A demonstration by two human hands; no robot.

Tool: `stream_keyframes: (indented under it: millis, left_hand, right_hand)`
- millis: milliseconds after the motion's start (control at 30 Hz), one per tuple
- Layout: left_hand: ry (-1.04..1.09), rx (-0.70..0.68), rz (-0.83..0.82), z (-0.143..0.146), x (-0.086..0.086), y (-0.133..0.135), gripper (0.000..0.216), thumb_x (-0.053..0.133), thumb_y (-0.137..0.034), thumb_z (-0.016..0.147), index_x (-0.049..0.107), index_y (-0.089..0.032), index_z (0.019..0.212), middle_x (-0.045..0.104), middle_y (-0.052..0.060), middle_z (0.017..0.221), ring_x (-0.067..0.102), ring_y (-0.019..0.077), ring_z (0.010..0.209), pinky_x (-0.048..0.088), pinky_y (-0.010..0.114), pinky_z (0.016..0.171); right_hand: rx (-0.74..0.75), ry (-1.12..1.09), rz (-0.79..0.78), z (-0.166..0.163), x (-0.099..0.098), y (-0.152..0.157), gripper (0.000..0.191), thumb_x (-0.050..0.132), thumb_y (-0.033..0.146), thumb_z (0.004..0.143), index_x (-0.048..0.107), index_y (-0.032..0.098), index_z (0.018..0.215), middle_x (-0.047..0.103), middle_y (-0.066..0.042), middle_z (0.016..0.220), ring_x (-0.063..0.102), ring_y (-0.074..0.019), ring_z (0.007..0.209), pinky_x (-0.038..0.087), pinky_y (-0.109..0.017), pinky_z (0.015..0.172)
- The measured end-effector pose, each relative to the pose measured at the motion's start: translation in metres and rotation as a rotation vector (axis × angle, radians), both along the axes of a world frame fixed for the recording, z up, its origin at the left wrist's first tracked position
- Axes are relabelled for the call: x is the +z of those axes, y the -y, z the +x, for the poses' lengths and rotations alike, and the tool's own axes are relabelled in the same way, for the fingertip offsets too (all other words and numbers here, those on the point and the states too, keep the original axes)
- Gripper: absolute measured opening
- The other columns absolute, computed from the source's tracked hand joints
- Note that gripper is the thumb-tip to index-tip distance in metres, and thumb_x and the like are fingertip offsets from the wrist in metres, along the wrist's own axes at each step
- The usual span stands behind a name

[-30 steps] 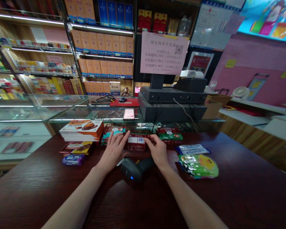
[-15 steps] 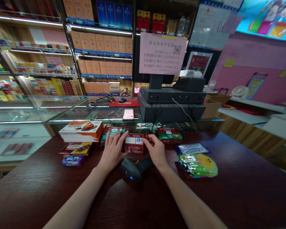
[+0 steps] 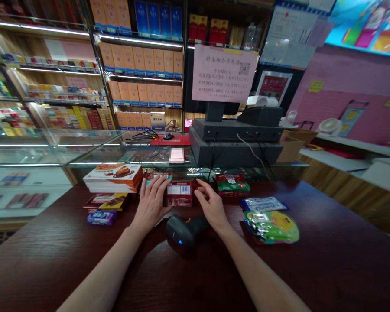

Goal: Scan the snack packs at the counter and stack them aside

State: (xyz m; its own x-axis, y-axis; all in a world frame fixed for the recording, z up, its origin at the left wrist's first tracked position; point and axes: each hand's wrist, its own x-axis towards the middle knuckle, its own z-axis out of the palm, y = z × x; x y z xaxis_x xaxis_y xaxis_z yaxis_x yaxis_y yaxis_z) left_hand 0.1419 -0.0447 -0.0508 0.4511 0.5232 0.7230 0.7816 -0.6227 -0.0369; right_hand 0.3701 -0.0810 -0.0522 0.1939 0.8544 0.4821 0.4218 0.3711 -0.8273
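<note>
A dark red packet (image 3: 179, 193) with a white label and barcode faces me between my two hands. My left hand (image 3: 154, 195) lies against its left side, fingers stretched out and partly over a teal-and-brown packet behind. Just off the packet's right side is my right hand (image 3: 211, 203), fingers loosely apart and holding nothing. A black barcode scanner (image 3: 180, 231) with a blue light lies on the table in front of the packet, its handle running toward my right hand.
Left are white-and-orange boxes (image 3: 113, 177), chocolate bars (image 3: 108, 202) and a purple packet (image 3: 101, 217). Right are red-green packets (image 3: 232, 185), a blue-white packet (image 3: 264, 203) and a green duck-print pack (image 3: 272, 226). Behind stand a glass counter (image 3: 149, 164) and a cash register (image 3: 235, 147).
My right hand has come off the red packet and its fingers have opened. The packet sits slightly further left, nearer my left hand. The camera view has shifted slightly.
</note>
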Motion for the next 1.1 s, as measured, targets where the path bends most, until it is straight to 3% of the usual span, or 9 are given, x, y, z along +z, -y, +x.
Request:
stream_keyframes:
  millis: [167,367,467,733,967,1100]
  left_hand:
    - [0.025,0.047,0.01,-0.009,-0.001,-0.005,0.083,0.072,-0.032,0.082,0.029,-0.021,0.152,0.048,0.015,0.15,0.039,0.0327,0.143,0.012,0.058,0.124]
    - [0.067,0.1,0.008,-0.02,0.002,-0.008,0.08,0.071,-0.035,0.083,0.031,-0.021,0.151,0.049,0.015,0.148,0.04,0.0325,0.141,0.014,0.057,0.123]
    - [0.077,0.12,0.003,-0.025,0.004,-0.008,0.081,0.071,-0.034,0.083,0.03,-0.022,0.152,0.05,0.016,0.148,0.041,0.033,0.14,0.016,0.058,0.122]
    - [0.096,0.15,-0.003,-0.033,0.002,-0.011,0.079,0.07,-0.035,0.083,0.032,-0.023,0.151,0.049,0.016,0.148,0.041,0.0338,0.141,0.014,0.059,0.122]
    - [0.094,0.146,-0.023,-0.035,0.002,-0.01,0.079,0.071,-0.036,0.082,0.033,-0.021,0.15,0.048,0.017,0.148,0.042,0.0335,0.14,0.016,0.059,0.122]
    - [0.085,0.139,-0.019,-0.035,0.002,-0.01,0.078,0.071,-0.036,0.083,0.033,-0.02,0.149,0.048,0.017,0.148,0.04,0.0327,0.141,0.015,0.058,0.123]
  right_hand:
    - [0.056,-0.018,0.026,0.007,-0.001,-0.001,0.045,0.054,0.038,0.094,0.056,0.024,0.137,0.072,-0.007,0.112,0.068,-0.0206,0.102,0.051,-0.038,0.096]
    - [0.166,0.114,-0.014,0.022,0.004,0.006,0.039,0.055,0.037,0.095,0.059,0.026,0.132,0.073,-0.006,0.115,0.067,-0.0208,0.106,0.049,-0.04,0.1]
    - [0.259,0.26,-0.078,0.03,0.009,0.01,0.043,0.058,0.039,0.094,0.056,0.027,0.135,0.073,-0.005,0.118,0.064,-0.0228,0.112,0.045,-0.045,0.104]
    - [0.393,0.396,-0.232,0.044,0.003,0.015,0.045,0.056,0.041,0.095,0.056,0.028,0.138,0.071,-0.006,0.125,0.063,-0.025,0.117,0.043,-0.046,0.105]
    - [0.55,0.475,-0.331,0.054,0.006,0.02,0.065,0.078,0.046,0.077,0.059,0.03,0.138,0.068,-0.007,0.13,0.058,-0.029,0.126,0.039,-0.049,0.11]
    - [0.531,0.524,-0.403,0.057,0.002,0.02,0.073,0.087,0.038,0.065,0.063,0.032,0.133,0.052,-0.011,0.149,0.045,-0.0333,0.139,0.032,-0.053,0.116]
